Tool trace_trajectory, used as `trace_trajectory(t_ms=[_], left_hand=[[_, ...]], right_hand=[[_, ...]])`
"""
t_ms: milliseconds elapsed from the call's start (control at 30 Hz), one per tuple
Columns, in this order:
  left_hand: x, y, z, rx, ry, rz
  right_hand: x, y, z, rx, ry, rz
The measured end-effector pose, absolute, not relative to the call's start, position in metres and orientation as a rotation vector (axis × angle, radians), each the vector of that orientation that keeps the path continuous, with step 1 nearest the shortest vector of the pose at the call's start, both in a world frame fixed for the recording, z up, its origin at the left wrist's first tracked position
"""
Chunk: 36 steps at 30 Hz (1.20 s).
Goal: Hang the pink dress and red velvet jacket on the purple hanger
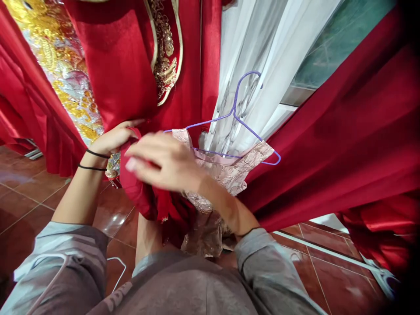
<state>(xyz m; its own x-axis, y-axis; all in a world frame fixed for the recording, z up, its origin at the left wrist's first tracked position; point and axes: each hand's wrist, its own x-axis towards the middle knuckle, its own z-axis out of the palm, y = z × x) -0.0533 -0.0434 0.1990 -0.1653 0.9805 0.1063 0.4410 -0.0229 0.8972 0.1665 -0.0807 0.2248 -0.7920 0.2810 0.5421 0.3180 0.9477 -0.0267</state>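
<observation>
My left hand point(116, 139) is closed on the upper edge of a red garment point(141, 197), its fingers partly hidden by the cloth. My right hand point(167, 159), smeared by motion, passes over the same cloth just beside it; whether its fingers grip anything does not show. Behind my right wrist a pale pink patterned dress point(229, 175) hangs by its shoulders on a purple hanger point(234, 109). The dress's lower part drops toward my lap, and the red garment partly overlaps it.
Red garments with gold trim point(169, 65) hang ahead, near a yellow and silver sequined piece point(72, 87). White sheer fabric point(252, 48) and a dark red drape point(328, 131) are at right. A white hanger point(64, 256) lies over my left sleeve. Brown tiles point(36, 188) cover the floor.
</observation>
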Motion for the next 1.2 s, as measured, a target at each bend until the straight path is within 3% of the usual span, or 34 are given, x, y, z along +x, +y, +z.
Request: trace_trajectory(t_ms=[133, 267, 367, 567, 733, 900, 967, 1067, 1200], left_hand=[[-0.074, -0.03, 0.208, 1.553, 1.769, 1.205], [-0.086, -0.018, 0.209, 1.737, 2.159, 1.048], [-0.083, -0.019, 0.2, 1.835, 2.357, 1.011], [-0.076, -0.021, 0.176, 1.833, 2.545, 1.13], [-0.067, -0.017, 0.178, 1.736, 2.67, 1.16], [-0.029, -0.019, 0.213, 1.974, 2.025, 0.798], [-0.012, -0.019, 0.227, 1.973, 1.799, 0.911], [0.005, -0.013, 0.242, 1.842, 1.728, 1.312], [0.009, 0.008, 0.256, 1.633, 1.66, 1.718]], right_hand=[[0.157, -0.004, 0.206, -1.013, -2.468, -0.315], [0.176, -0.006, 0.198, -1.061, -2.692, -0.274], [0.211, -0.033, 0.216, -0.839, -2.855, -0.055], [0.287, -0.053, 0.246, -0.462, -3.009, 0.688], [0.298, -0.051, 0.252, -0.532, -3.045, 0.828], [0.254, -0.031, 0.259, -0.707, -3.095, 0.536], [0.232, -0.017, 0.259, -0.844, -3.177, 0.589], [0.204, -0.003, 0.254, -0.95, -3.326, 0.92], [0.179, 0.001, 0.236, -0.791, -3.488, 1.11]])
